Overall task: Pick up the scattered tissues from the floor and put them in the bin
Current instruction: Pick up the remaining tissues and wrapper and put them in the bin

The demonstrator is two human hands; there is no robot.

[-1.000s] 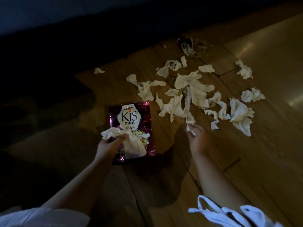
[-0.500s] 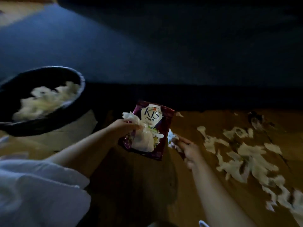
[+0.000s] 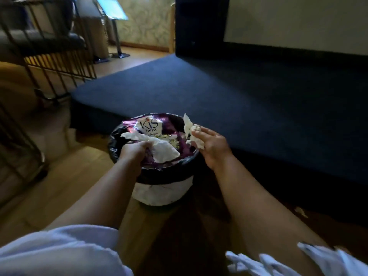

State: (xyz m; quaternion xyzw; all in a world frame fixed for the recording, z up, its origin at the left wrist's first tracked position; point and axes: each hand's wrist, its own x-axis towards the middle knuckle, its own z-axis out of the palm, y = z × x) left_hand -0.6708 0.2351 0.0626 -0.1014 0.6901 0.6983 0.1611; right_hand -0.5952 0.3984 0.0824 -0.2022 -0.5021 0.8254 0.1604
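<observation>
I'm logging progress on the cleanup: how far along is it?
Partly done. In hand: the left hand holds a tissue and mint packet over the bin; the right hand holds tissue at its rim. Nothing dropped yet. Left: a scrap lies on the floor.

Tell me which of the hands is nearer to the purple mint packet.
Left. The left hand grips the purple mint packet and a tissue over the bin; the right hand holds other tissues beside the packet.

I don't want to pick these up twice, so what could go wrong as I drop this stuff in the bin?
The right hand holds its white crumpled tissue at the black-lined bin's rim; it may fall outside. The purple mint wrapper in the left hand spans the opening and could catch there.
</observation>
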